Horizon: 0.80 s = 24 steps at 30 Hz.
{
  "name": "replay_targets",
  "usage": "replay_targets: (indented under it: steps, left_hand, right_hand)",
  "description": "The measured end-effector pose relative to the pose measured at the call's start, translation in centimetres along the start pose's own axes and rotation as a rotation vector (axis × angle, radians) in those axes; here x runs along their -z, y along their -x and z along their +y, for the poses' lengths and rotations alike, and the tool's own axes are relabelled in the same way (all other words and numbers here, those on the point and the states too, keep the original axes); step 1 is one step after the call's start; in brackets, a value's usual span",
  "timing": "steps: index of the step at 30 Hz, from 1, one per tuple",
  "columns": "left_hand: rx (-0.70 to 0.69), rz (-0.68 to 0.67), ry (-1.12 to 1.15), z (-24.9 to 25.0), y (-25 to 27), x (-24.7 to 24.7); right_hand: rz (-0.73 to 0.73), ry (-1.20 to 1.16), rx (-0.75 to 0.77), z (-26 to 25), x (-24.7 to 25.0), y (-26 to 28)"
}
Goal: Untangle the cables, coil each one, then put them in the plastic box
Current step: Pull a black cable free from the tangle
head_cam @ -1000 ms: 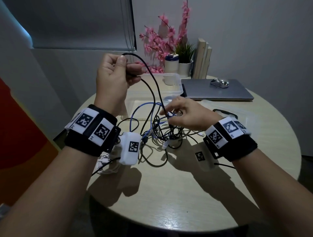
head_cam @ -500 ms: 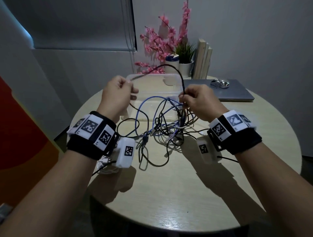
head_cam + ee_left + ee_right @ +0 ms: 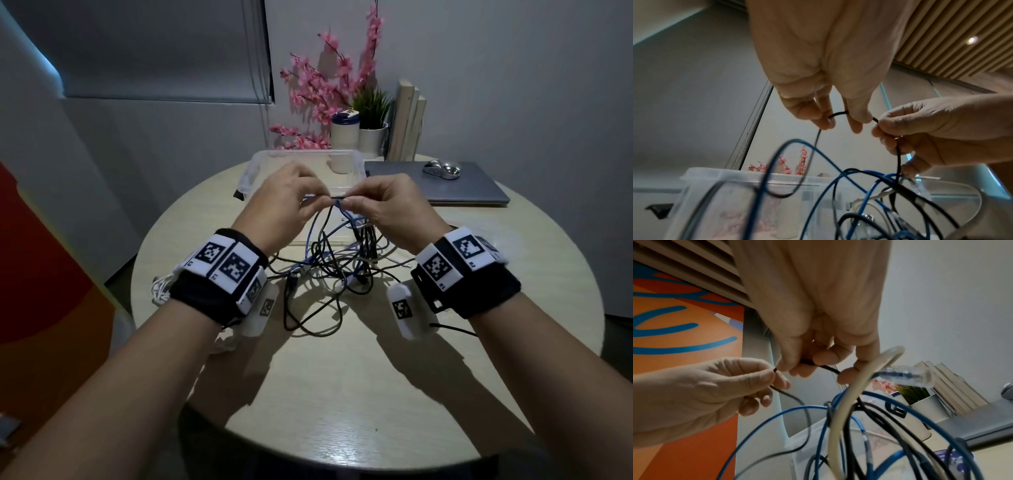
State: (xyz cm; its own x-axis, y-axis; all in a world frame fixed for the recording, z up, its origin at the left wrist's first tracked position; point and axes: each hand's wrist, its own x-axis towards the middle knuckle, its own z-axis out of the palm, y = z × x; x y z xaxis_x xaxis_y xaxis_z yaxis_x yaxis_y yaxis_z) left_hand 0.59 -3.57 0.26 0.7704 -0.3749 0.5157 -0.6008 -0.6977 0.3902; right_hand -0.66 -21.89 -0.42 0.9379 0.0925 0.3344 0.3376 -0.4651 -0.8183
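Observation:
A tangle of black, blue and pale cables (image 3: 329,270) lies mid-table, partly lifted. Both hands meet above it, in front of the clear plastic box (image 3: 253,168). My left hand (image 3: 318,198) pinches a black cable (image 3: 838,113) between thumb and fingertips. My right hand (image 3: 347,202) pinches the same black cable (image 3: 828,368) a short way along. Blue cable loops (image 3: 797,142) hang below the hands. A beige cable (image 3: 838,410) and a clear plug (image 3: 904,373) on a blue cable rise beside the right fingers.
A white cable bundle (image 3: 161,287) lies at the table's left edge under my left wrist. At the back right sits a closed laptop (image 3: 462,192) with a mouse (image 3: 442,169). A bottle (image 3: 344,132), a potted plant (image 3: 371,137), pink flowers and books stand behind.
My left hand has come down from high at the left toward the right hand. My right hand has risen from the tangle, lifting cables. The black stretch between the hands has become short.

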Motion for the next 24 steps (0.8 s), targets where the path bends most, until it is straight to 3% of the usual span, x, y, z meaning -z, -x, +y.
replay_targets:
  steps: [3,6,10,17,20,24]
  left_hand:
    - [-0.008,0.022,-0.020,-0.3,0.3,-0.3]
    - [0.075,0.145,0.217,0.3,0.6,0.0]
    - [0.135,0.288,0.477,0.8,0.4,1.3]
    - [0.154,0.359,0.551,1.0,0.7,1.1]
    - [0.238,0.289,0.390,-0.5,1.1,1.0]
    - [0.326,0.041,0.149,-1.3,2.0,0.6]
  right_hand:
    - [-0.058,0.089,-0.044,0.3,-0.1,0.3]
    - [-0.102,0.268,-0.100,1.0,-0.1,0.4]
    - [-0.020,0.379,-0.146,1.7,0.3,0.5]
    - [-0.028,0.433,-0.131,1.4,0.7,0.3]
    - [0.010,0.312,-0.167,1.8,1.2,0.2]
    - [0.056,0.092,-0.182,1.8,1.9,-0.1]
